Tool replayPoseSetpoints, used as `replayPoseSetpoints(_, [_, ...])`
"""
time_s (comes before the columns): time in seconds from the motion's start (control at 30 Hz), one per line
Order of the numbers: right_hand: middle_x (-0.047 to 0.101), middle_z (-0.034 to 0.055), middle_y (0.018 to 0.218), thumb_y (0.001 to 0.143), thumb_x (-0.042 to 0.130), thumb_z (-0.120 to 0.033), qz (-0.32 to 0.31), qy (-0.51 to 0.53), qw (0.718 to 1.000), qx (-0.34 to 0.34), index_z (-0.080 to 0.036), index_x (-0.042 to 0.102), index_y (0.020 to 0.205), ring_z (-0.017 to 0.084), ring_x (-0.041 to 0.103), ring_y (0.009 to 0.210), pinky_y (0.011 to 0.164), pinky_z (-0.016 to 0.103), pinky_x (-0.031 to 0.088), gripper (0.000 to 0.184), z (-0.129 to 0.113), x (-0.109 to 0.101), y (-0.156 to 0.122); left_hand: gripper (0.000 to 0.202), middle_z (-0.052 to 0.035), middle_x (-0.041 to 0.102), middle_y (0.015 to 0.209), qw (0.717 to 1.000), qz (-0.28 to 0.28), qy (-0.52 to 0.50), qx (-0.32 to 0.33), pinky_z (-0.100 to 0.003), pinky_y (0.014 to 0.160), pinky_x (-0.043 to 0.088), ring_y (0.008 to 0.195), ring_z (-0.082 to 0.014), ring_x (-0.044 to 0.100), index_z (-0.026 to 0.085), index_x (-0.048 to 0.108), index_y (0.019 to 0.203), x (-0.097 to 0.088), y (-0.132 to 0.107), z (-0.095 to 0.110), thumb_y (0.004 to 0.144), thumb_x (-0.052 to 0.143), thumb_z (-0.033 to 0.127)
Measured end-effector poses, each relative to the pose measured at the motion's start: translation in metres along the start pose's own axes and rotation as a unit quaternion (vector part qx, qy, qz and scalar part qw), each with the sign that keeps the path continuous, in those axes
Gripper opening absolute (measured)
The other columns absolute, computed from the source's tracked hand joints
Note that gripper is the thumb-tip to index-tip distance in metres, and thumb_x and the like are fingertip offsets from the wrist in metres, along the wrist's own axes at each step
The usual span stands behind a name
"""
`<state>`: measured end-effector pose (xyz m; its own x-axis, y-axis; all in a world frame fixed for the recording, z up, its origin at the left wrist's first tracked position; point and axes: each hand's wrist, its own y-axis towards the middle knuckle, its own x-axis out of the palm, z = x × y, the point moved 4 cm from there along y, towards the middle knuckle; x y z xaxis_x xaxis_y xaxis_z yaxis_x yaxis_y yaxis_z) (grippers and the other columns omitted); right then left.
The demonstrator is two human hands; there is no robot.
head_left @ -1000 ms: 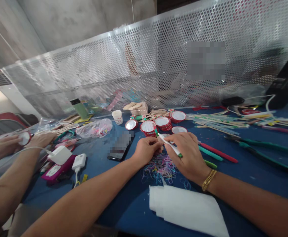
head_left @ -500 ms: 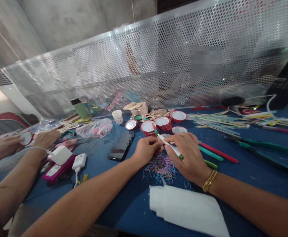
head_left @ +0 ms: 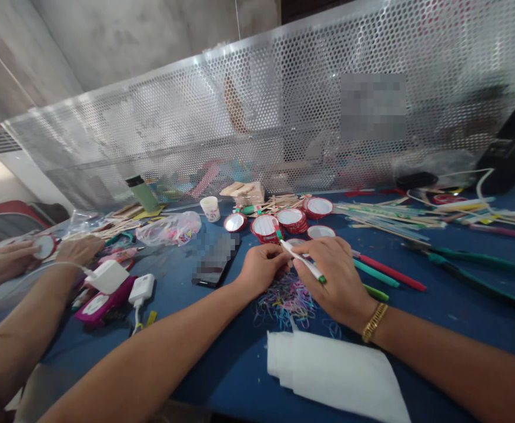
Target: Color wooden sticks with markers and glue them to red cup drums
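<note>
My left hand [head_left: 263,267] and my right hand [head_left: 334,276] meet over a heap of thin coloured rubber bands [head_left: 284,301] on the blue table [head_left: 438,311]. Both are closed on a white stick with green ends [head_left: 300,259], which slants up to the left between them. My right wrist wears a gold bracelet [head_left: 374,322]. Just behind the hands stand several round red-rimmed lids [head_left: 291,218].
A folded white cloth [head_left: 334,373] lies in front of my hands. A phone [head_left: 216,259] lies left, chargers [head_left: 120,282] further left. Coloured pens [head_left: 387,273], green-handled pliers [head_left: 473,273] and wooden sticks [head_left: 390,216] lie right. Another person's hands [head_left: 41,249] work at far left. A perforated metal screen [head_left: 284,106] stands behind.
My hands have barely moved; the stick has shifted slightly between my fingers. The other person's nearer hand at far left has shifted a little.
</note>
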<state>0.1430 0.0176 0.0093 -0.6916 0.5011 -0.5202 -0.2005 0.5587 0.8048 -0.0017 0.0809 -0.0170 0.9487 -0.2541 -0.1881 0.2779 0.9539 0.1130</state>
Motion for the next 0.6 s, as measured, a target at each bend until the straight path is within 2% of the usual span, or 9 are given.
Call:
replayPoseSetpoints(0.33, [0.070,0.0035,0.096,0.095,0.051,-0.028,0.013,-0.019,0.999,0.022,-0.023,0.061,0.100,0.022,0.058,0.093,0.088,0.040,0.033,0.013,0.0027,-0.0001,-0.0012,0.043,0.0008,0.059,0.055,1.000,0.007,-0.002,-0.027,-0.021,0.046,0.036,0.046,-0.0083,0.048,0.016,0.061,0.060,0.0000,0.0000,-0.0017,0.068,0.075,0.055])
replayPoseSetpoints(0.6, [0.071,0.0030,0.096,0.096,0.050,-0.028,0.005,0.002,1.000,0.002,-0.023,0.061,0.099,0.022,0.059,0.094,0.090,0.042,0.034,0.013,-0.0020,-0.0012,-0.0001,0.043,0.0018,0.056,0.052,1.000,0.000,0.001,-0.006,-0.023,0.046,0.034,0.045,-0.0087,0.045,0.016,0.059,0.058,0.0000,0.0007,-0.0009,0.068,0.074,0.055])
